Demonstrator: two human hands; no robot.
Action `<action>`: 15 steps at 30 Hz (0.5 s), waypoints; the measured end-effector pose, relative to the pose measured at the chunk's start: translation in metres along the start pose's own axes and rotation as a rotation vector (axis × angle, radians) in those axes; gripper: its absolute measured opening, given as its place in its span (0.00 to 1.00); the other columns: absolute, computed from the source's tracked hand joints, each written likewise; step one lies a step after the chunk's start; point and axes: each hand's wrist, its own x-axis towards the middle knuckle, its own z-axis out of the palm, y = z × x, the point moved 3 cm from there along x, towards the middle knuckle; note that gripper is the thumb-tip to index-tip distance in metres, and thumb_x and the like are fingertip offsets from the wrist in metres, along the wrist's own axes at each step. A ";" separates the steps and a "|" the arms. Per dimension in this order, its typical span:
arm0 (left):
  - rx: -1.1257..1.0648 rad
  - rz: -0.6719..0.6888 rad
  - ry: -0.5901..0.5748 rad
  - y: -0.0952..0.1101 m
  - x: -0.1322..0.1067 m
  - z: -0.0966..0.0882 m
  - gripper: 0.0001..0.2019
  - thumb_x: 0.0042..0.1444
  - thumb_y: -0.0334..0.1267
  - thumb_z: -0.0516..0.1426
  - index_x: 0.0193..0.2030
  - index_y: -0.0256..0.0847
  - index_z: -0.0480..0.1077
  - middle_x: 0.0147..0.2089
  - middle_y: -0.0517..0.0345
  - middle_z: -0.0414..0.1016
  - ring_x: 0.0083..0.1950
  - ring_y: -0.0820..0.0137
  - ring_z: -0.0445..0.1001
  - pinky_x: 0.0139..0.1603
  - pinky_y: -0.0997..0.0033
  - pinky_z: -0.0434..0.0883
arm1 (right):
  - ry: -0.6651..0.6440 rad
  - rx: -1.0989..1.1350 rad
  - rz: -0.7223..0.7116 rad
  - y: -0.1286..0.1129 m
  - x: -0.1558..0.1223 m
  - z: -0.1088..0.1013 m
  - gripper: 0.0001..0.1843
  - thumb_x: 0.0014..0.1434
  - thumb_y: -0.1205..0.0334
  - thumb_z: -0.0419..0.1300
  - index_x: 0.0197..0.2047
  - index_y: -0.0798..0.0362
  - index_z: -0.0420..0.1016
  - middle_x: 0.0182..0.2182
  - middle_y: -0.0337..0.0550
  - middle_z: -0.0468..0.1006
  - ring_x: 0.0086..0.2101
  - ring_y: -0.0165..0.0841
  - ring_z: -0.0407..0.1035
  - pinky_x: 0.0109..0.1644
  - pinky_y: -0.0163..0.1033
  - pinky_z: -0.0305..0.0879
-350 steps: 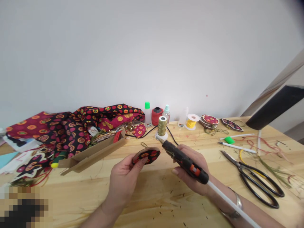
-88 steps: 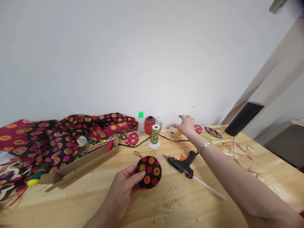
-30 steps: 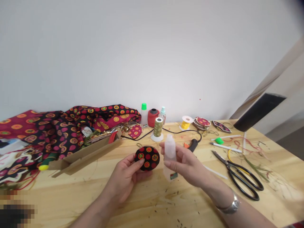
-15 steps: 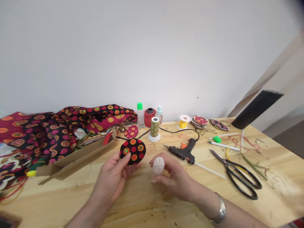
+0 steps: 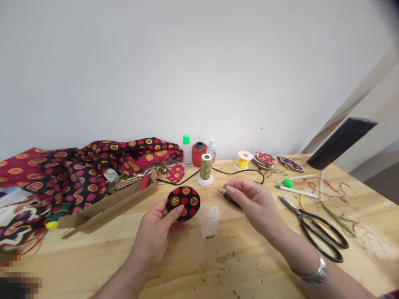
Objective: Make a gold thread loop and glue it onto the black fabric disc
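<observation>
My left hand holds a round black fabric-covered disc with red and yellow dots, tilted up above the wooden table. A small translucent plastic bottle stands on the table between my hands, and neither hand touches it. My right hand hovers to the right of the bottle, its thumb and fingertips pinched together; what they hold, if anything, is too small to tell. This hand covers most of the black glue gun, of which only the tip end shows.
Black scissors lie to the right, with pens behind them. A gold thread spool, red spool, yellow spool and green-capped bottle line the back. A cardboard box and patterned fabric fill the left.
My right hand has let go of the translucent bottle, which now stands on the table, and has moved up and right over the glue gun. The disc has shifted slightly right.
</observation>
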 end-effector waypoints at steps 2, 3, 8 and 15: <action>0.041 0.023 -0.034 0.001 -0.002 0.001 0.17 0.41 0.35 0.66 0.41 0.37 0.75 0.38 0.53 0.81 0.35 0.66 0.78 0.28 0.74 0.76 | -0.072 -0.113 -0.107 -0.015 0.006 0.004 0.06 0.55 0.62 0.60 0.27 0.53 0.74 0.27 0.40 0.75 0.31 0.30 0.67 0.37 0.38 0.65; 0.061 0.038 -0.044 0.001 -0.003 0.001 0.17 0.42 0.36 0.66 0.41 0.37 0.75 0.39 0.53 0.81 0.36 0.65 0.78 0.30 0.74 0.76 | -0.102 -0.148 -0.166 -0.020 0.008 0.007 0.05 0.54 0.64 0.60 0.27 0.53 0.74 0.27 0.39 0.74 0.31 0.30 0.67 0.37 0.38 0.65; 0.134 0.096 -0.067 0.003 -0.006 0.001 0.16 0.43 0.38 0.66 0.41 0.38 0.76 0.41 0.52 0.81 0.41 0.64 0.77 0.35 0.73 0.76 | -0.150 -0.202 -0.316 -0.021 0.017 0.025 0.02 0.54 0.66 0.61 0.31 0.51 0.76 0.31 0.39 0.75 0.35 0.30 0.68 0.42 0.40 0.65; 0.112 0.057 -0.084 0.002 -0.006 0.000 0.15 0.45 0.37 0.65 0.41 0.39 0.75 0.40 0.54 0.81 0.38 0.67 0.78 0.34 0.75 0.75 | -0.204 -0.330 -0.323 -0.026 0.023 0.019 0.09 0.58 0.70 0.55 0.37 0.51 0.76 0.34 0.41 0.76 0.37 0.31 0.69 0.44 0.41 0.65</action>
